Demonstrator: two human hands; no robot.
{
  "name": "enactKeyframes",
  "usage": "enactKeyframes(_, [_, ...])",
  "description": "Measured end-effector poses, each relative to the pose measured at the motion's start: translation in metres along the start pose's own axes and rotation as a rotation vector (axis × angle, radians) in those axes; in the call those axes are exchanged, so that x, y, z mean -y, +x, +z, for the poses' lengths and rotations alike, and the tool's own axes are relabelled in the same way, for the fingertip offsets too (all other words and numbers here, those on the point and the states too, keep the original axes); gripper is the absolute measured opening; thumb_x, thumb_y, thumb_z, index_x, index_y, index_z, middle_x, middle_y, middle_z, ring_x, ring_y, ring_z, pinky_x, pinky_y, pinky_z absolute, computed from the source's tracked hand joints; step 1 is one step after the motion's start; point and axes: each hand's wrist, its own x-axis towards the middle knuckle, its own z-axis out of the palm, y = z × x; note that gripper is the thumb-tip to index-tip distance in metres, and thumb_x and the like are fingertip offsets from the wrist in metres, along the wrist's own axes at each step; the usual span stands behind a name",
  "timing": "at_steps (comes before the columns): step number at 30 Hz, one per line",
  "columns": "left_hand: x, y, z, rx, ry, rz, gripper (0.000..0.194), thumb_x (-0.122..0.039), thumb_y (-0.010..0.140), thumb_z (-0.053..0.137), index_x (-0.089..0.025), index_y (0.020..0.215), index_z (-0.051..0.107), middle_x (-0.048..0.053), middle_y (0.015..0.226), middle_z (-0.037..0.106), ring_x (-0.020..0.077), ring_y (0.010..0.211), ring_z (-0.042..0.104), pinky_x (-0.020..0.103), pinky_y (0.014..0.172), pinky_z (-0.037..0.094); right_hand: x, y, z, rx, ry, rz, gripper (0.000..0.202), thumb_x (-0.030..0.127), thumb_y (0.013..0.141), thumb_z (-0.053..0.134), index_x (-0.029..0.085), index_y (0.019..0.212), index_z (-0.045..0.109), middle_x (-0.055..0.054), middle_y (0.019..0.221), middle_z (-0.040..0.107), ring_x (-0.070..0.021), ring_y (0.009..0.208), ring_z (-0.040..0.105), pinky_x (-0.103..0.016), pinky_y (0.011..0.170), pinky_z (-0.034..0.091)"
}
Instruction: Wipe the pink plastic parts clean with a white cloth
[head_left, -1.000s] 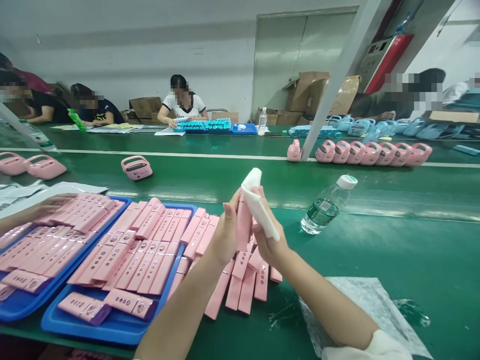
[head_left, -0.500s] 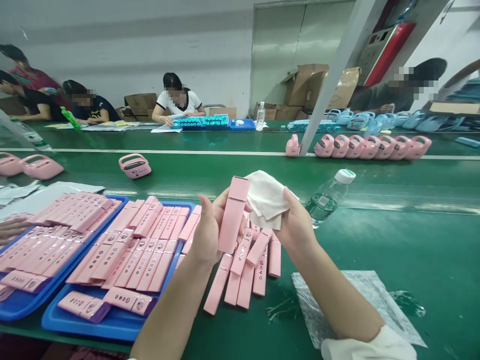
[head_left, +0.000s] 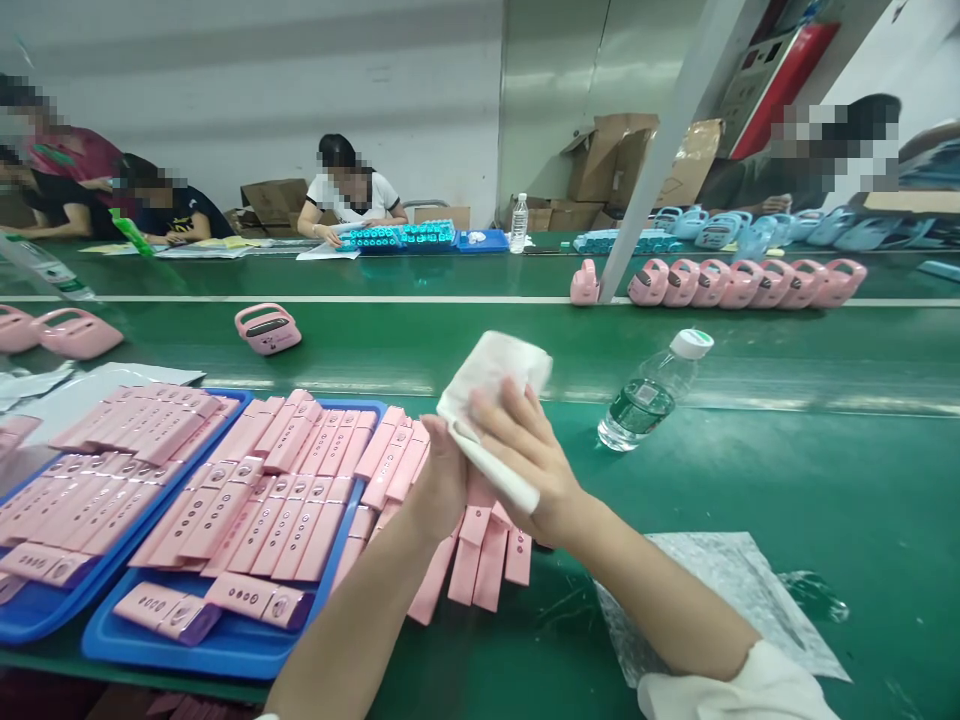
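Observation:
A white cloth [head_left: 499, 375] lies over the pink case that my left hand [head_left: 441, 480] holds, and it covers most of that case. My right hand [head_left: 525, 450] presses the cloth down with its fingers stretched along it. Beneath both hands, several loose pink cases [head_left: 491, 565] lie in a pile on the green table. To the left, more pink cases [head_left: 300, 510] fill a blue tray [head_left: 187, 655], and others lie beside its right edge.
A second blue tray [head_left: 45, 625] of pink cases is at far left. A water bottle [head_left: 646, 395] stands right of my hands, and a plastic sheet [head_left: 720, 590] lies near my right forearm. Pink handled shells [head_left: 742, 284] line the far side. People sit beyond.
My right hand has moved left with the cloth and laid it over the pink case in my left hand. The case, visible before, is now mostly covered.

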Motion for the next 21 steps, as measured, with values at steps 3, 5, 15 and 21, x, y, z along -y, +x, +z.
enactKeyframes(3, [-0.001,0.0,0.001,0.024,-0.079,-0.006,0.084,-0.085,0.064,0.046,-0.017,0.111,0.061,0.009,0.086,0.067,0.0219,0.08,0.065,0.025,0.054,0.051,-0.012,0.002,-0.002,-0.008,0.093,0.065,0.039,0.027,0.088,0.054,0.026,0.126,0.059,-0.003,0.13,0.059,-0.0233,0.134,0.041,-0.047,0.117,0.026])
enactKeyframes(5, [-0.005,0.0,-0.001,0.053,-0.112,-0.025,0.073,-0.079,0.068,0.052,-0.017,0.106,0.059,0.005,0.081,0.064,0.0128,0.058,0.059,0.02,0.041,0.043,-0.026,0.004,-0.004,-0.179,0.279,0.386,0.033,0.039,0.085,0.058,0.024,0.112,0.067,-0.004,0.121,0.065,-0.0249,0.127,0.049,-0.046,0.112,0.034])
enactKeyframes(15, [-0.009,0.016,-0.013,-0.174,-0.289,-0.258,0.022,-0.03,0.077,0.067,-0.011,0.082,0.057,0.002,0.075,0.059,0.0055,0.056,0.055,0.012,0.045,0.049,-0.037,0.014,-0.007,-0.628,0.774,1.0,0.041,0.047,0.074,0.067,0.017,0.103,0.064,-0.007,0.103,0.071,-0.024,0.107,0.063,-0.037,0.09,0.054])
enactKeyframes(21, [-0.005,0.017,-0.011,-0.168,-0.308,-0.276,0.033,-0.036,0.085,0.059,-0.01,0.105,0.063,0.001,0.071,0.06,0.0105,0.064,0.061,0.019,0.057,0.054,-0.02,0.011,-0.006,-0.46,0.584,0.865,0.045,0.054,0.081,0.058,0.018,0.106,0.065,-0.007,0.108,0.069,-0.0224,0.104,0.064,-0.037,0.091,0.054])
